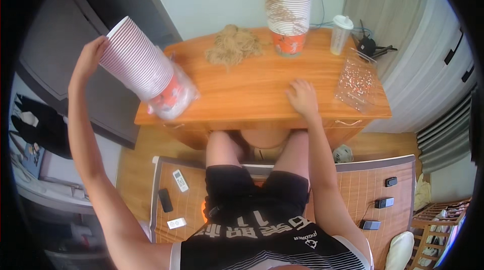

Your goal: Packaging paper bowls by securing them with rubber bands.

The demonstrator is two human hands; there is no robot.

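My left hand [94, 50] is raised at the far left, its fingers closed on the rim end of a tall stack of paper cups [136, 58]. The stack leans to the left, and its red-printed lower end sits in a clear plastic bag [184, 101] at the desk's left front corner. My right hand [303, 97] lies on the wooden desk [242, 93] near its front edge, fingers stretched out and holding nothing. Towards the back, a second stack of paper cups [290, 13] stands upright with tan strands across its side.
A tan bundle of string [233, 45] lies at the back of the desk. At the right are a lidded white cup [341, 35], a black router-like device [370, 45] and a clear bag of small beads [357, 84]. Two remotes and a phone [165, 200] lie on the mat beside me.
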